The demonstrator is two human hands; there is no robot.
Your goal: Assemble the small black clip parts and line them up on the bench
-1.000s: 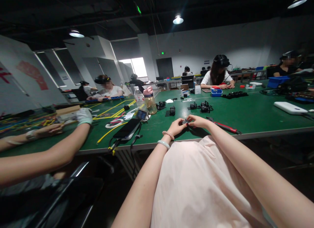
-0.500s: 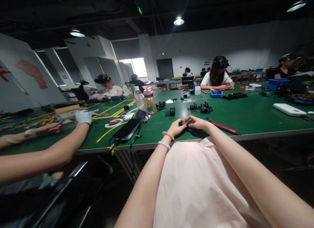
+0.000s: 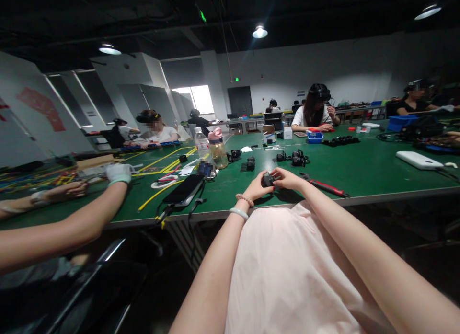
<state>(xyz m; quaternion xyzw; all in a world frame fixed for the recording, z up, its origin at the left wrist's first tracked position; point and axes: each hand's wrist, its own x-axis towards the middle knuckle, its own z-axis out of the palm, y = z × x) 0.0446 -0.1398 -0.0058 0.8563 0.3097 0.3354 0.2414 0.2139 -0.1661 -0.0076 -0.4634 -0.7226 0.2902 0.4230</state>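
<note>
Near the table's front edge, my left hand (image 3: 257,187) grips a small black block-shaped part (image 3: 268,179), whose exact kind I cannot make out. My right hand (image 3: 288,179) pinches the same part from the other side, and its fingertips partly hide it. Just right of my right hand lies a red-handled tool with dark jaws, like pliers (image 3: 328,187). Beyond my hands, several small black parts with cables stand on the green table, among them a black part (image 3: 248,164) and a black cabled part (image 3: 299,158).
Left are a dark phone-like device (image 3: 184,189), a yellow cable (image 3: 158,195), and a pink-lidded bottle (image 3: 217,154). A white power bank-like box (image 3: 419,160) lies right. A co-worker's gloved hand (image 3: 119,172) works at the left; another person (image 3: 316,109) sits opposite beside a blue bin (image 3: 315,138).
The black part has turned between my hands and shows a larger dark face. Both hands stay close together. The person opposite has raised one hand.
</note>
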